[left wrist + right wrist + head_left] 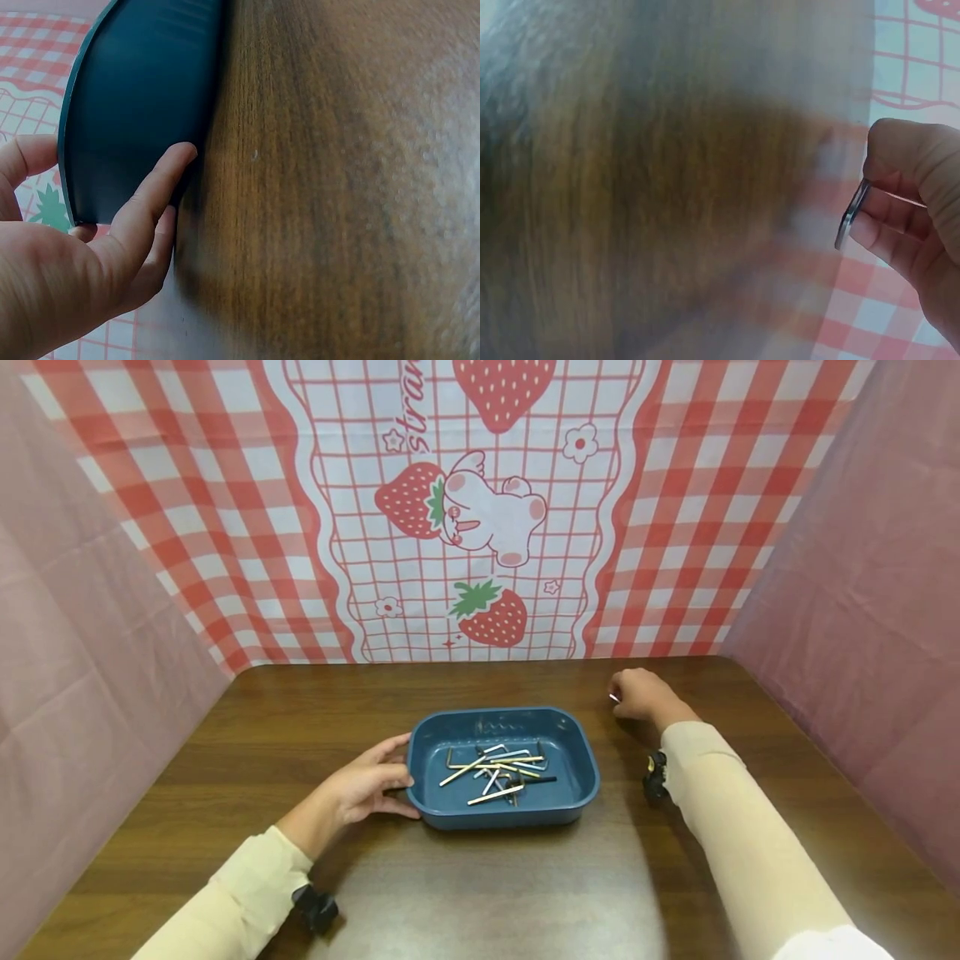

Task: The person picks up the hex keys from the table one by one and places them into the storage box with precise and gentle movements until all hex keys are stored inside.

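Note:
A blue rectangular tray [501, 818] stands on the table with several hex keys [498, 767] lying crosswise in it, some silver, some brass-coloured, some dark. At its left end my left hand [367, 785] holds the wall. The left wrist view shows the tray's outer side [142, 97] with fingers [146, 202] of that hand against it. To the right of the tray, near the table's back edge, my right hand [642, 697] pinches a hex key [852, 214] between thumb and fingers, just above the tabletop. Much of this key is hidden by the hand.
The brown wooden table [480, 893] runs back to a red and white strawberry-print cloth [480, 610]. Pink cloths [855, 610] hang at both sides. A dark camera mount [315, 908] sits on the left wrist, and another mount [656, 777] on the right.

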{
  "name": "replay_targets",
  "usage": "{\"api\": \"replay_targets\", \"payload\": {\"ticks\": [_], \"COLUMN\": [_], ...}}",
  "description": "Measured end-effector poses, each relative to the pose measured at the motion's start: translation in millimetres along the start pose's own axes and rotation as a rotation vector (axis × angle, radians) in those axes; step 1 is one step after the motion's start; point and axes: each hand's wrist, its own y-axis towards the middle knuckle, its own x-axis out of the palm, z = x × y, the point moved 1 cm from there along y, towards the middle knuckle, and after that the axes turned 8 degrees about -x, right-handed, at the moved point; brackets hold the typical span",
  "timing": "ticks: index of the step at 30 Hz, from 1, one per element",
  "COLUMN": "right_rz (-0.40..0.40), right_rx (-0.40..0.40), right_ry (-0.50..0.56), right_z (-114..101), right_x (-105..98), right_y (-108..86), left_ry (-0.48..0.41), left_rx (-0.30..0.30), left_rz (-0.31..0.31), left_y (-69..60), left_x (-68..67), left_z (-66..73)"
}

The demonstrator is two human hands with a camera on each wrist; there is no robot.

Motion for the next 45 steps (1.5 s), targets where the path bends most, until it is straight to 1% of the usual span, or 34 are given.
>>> {"api": "replay_targets", "payload": {"ticks": [5, 11, 15, 24, 29, 32, 35, 41, 45], "right_rz": [0.015, 0.008, 0.011, 0.022, -0.006, -0.036, -0.089, -0.260, -0.351], "right_rx": [-0.008, -0.038, -0.086, -0.255, -0.323, -0.365, -0.389, -0.378, -0.422], "right_ry": [0.068, 0.102, 0.108, 0.142, 0.140, 0.143, 0.145, 0.142, 0.136], "right_z": [-6, -16, -27, -59, -80, -96, -113, -147, -165], "right_x": [-4, -10, -18, -41, -49, -54, -58, -64, -64], "right_y": [-4.0, -12.3, -18.0, -31.8, -33.0, -32.6, -31.7, -24.8, -14.8], "left_ry": [-0.003, -0.001, -0.002, -0.001, -0.006, -0.010, -0.011, -0.008, -0.009], "left_rx": [-0.004, -0.002, -0.002, -0.002, 0.000, -0.003, -0.005, -0.008, -0.007], "left_rz": [-0.001, -0.005, -0.002, -0.008, -0.013, -0.017, -0.018, -0.019, -0.023], "left_y": [-0.4, 0.7, 0.5, -0.6, -0.2, 0.2, 0.3, 0.4, 0.2], "left_x": [-0.6, 0.0, -0.4, -1.6, -1.2, -0.8, -0.6, -1.4, -1.7], "left_z": [0.0, 0.0, -0.2, 0.1, -0.2, -0.3, -0.2, -0.4, -0.3]}}
